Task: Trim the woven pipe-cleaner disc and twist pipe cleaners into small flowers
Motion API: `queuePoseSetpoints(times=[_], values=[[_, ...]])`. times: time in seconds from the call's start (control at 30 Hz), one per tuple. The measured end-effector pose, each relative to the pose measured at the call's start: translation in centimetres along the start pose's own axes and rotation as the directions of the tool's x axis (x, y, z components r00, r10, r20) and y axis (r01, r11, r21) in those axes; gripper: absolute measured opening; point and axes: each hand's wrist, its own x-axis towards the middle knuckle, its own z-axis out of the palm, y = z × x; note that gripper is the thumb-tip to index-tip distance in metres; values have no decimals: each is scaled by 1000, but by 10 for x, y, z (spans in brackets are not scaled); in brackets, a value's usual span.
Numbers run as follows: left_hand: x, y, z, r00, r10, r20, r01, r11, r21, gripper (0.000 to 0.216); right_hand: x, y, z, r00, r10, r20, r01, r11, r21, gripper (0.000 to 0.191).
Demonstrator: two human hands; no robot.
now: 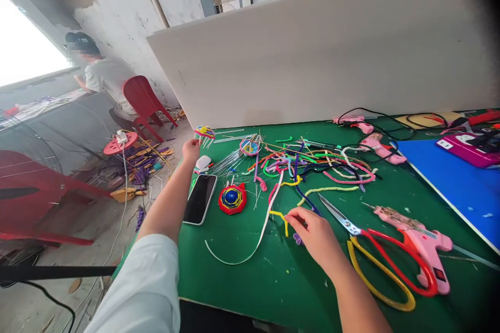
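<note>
My left hand (191, 150), stretched toward the far left edge of the table, pinches a small multicoloured woven piece (205, 131) with thin pale ends hanging below it. Between the fingertips of my right hand (308, 226) is a bent yellow pipe cleaner (279, 214). A white strip (262, 234) curves over the green tabletop beside it. To the left lies a round red, yellow and blue woven disc (232, 199). Another round woven piece (249, 146) rests farther back, near loose pipe cleaners (332, 158) in several colours.
Scissors (357, 231) and a pink glue gun (420, 239) lie right of my right hand. A phone (200, 199) is at the left edge. More glue guns (378, 146) with black cords lie behind. A white board (312, 57) borders the back. A person (109, 80) sits far left.
</note>
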Motion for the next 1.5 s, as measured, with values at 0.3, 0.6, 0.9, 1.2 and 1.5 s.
queuePoseSetpoints(times=[0.3, 0.6, 0.9, 1.2, 1.5], values=[[19, -21, 29, 966, -189, 177, 151, 966, 208, 34, 1, 1, 0, 1000, -23, -13, 22, 999, -33, 24], [20, -27, 21, 952, -200, 231, 117, 937, 330, 33, 0, -2, 0, 1000, -13, -7, 13, 1000, -25, 24], [14, -23, 7, 975, -116, 190, 40, 932, 361, 25, 1, 0, 0, 998, -43, -39, 42, 999, -34, 23], [-36, 45, -8, 956, 261, -132, -212, 930, 301, 43, 0, -3, 1, 996, -53, -65, 52, 998, -23, 21], [-71, 162, 56, 305, 799, 518, -940, 339, 30, 22, 0, -4, 2, 995, -75, -61, 73, 997, -31, 24]])
